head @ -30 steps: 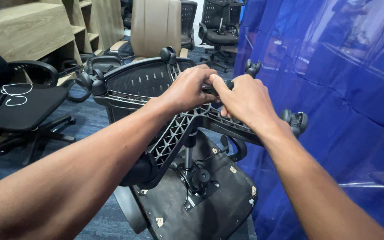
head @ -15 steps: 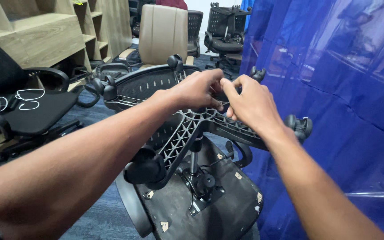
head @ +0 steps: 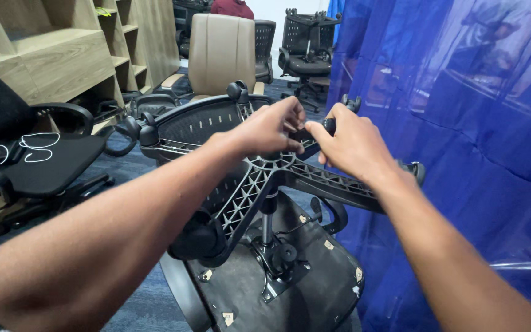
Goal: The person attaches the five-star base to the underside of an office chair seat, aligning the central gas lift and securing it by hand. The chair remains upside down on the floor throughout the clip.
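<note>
I see a black office chair turned upside down on the floor — its star base (head: 259,175) sticks up in front of me. My left hand (head: 265,129) rests curled on the middle hub of the base. My right hand (head: 351,144) is just beside it, fingers bent around one leg near the hub. The chair seat (head: 278,289) lies below, underside up. A blue plastic sheet (head: 462,154) hangs on my right.

I see upturned chair base (head: 265,169) above seat underside (head: 278,289); shelves (head: 50,55) left, tarp (head: 462,154) right, beige chair (head: 219,52) behind.
</note>
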